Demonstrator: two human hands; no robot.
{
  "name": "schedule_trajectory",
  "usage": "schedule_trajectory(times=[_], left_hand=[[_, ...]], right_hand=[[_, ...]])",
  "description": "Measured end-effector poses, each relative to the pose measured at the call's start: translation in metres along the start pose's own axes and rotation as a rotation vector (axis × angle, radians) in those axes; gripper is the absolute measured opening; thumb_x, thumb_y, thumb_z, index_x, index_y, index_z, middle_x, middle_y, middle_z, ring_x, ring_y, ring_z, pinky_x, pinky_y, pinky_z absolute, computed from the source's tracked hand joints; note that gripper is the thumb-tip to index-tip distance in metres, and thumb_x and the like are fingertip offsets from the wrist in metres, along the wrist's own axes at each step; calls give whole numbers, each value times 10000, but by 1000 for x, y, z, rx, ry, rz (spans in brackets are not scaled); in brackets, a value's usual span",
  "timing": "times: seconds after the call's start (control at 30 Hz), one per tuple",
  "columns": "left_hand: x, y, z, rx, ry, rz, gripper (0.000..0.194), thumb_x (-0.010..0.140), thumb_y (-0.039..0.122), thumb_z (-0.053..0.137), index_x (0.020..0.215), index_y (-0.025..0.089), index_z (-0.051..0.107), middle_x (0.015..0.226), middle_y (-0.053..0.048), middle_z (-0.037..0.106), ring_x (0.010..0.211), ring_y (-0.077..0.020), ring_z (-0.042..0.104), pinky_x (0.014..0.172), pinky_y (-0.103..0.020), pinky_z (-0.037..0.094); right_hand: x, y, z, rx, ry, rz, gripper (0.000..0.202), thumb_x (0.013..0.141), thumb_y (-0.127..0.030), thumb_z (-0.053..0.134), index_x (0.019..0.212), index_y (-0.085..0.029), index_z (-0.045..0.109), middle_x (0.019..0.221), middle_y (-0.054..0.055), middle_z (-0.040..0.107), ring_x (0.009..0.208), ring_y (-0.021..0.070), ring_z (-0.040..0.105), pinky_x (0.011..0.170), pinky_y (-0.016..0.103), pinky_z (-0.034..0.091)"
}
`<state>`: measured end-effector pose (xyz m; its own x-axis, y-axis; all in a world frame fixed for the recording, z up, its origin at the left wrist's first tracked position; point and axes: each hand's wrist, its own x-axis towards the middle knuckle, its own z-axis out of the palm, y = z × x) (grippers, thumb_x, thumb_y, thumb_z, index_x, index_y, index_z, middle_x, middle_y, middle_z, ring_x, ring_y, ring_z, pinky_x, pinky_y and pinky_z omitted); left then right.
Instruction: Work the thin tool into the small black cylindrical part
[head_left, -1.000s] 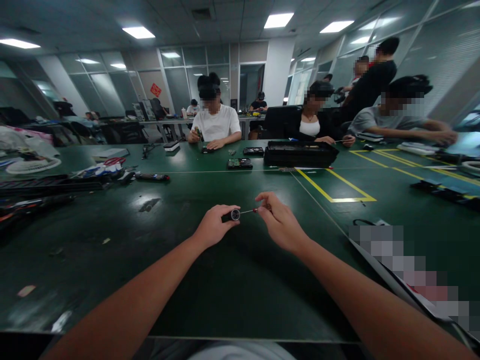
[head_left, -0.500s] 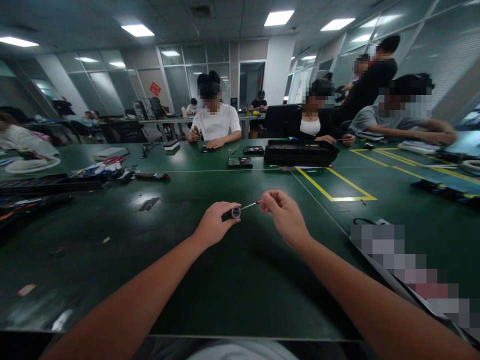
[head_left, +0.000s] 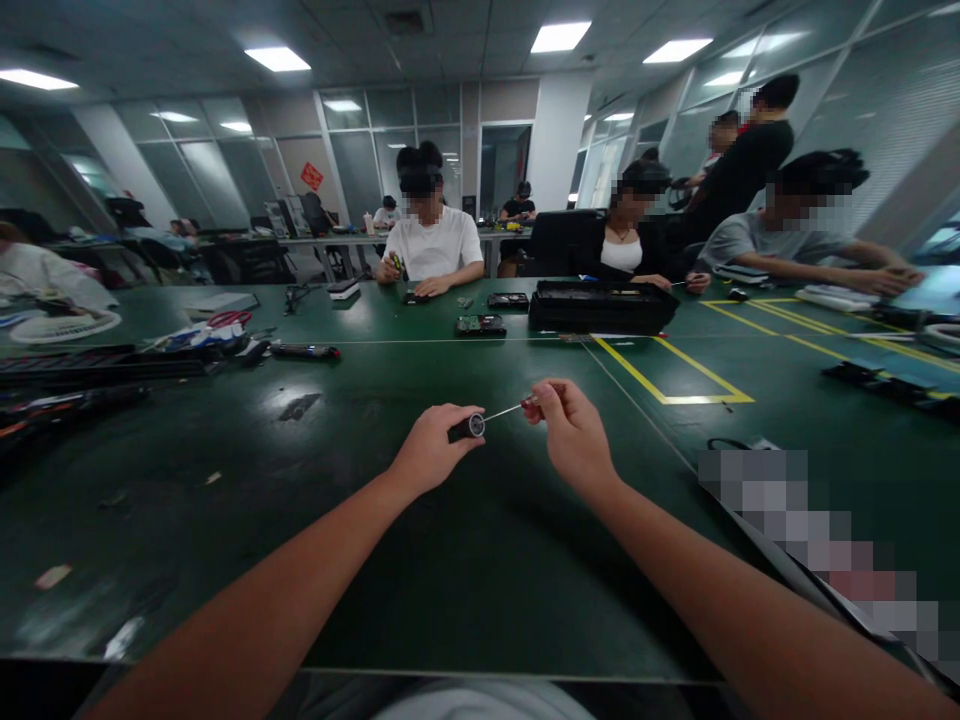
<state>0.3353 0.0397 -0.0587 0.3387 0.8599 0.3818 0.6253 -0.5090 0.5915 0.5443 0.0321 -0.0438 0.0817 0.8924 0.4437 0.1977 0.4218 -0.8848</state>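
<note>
Left hand (head_left: 433, 447) has its grip around a short black cylinder (head_left: 456, 432), held just above the bench (head_left: 480, 590), silver-rimmed end turned toward the right hand (head_left: 574, 435). Right grip is narrow, pinching a thin screwdriver (head_left: 504, 412) near its red collar. Shaft slants down to the cylinder's rim; from here can't tell if the tip is inside or just touching. Both hands are near the middle of the bench, well apart from the other parts.

Beyond them: drive with a green board (head_left: 481, 325), a long black housing (head_left: 602, 308) to its right, yellow tape (head_left: 637, 373) marked on the surface nearer the wearer. Off to the left, a dark pen-shaped tool (head_left: 306, 351) and red-handled scissors (head_left: 229, 319) by some clutter. Co-worker in a white shirt (head_left: 433, 245) sits opposite, hands on a small dark part (head_left: 412, 297).
</note>
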Motion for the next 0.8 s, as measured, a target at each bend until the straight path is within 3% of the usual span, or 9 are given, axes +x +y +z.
schedule_trajectory(times=[0.3,0.47,0.8], left_hand=[[0,-1,2,33,0,13,411,826,263,731,1229,261,650,1125,-34,674,1037,-219,591,933,-378,425],[0,0,3,49,-39,33,395,824,262,734,1212,258,657,1113,-35,681,1033,-223,591,932,-389,419],[0,-4,4,-1,-4,-67,386,845,281,702,1224,243,641,1095,-44,661,1009,-216,602,905,-355,458]], right_hand=[[-5,-10,-4,-287,-96,-208,208,960,-397,501,978,-212,595,855,45,686,784,191,657,711,326,482],[-5,-13,-4,-286,-192,-192,241,953,-413,500,951,-215,638,741,12,670,676,173,644,637,298,464],[-6,-15,-6,-426,-56,-250,246,966,-405,471,925,-212,619,731,25,664,658,180,629,632,303,443]])
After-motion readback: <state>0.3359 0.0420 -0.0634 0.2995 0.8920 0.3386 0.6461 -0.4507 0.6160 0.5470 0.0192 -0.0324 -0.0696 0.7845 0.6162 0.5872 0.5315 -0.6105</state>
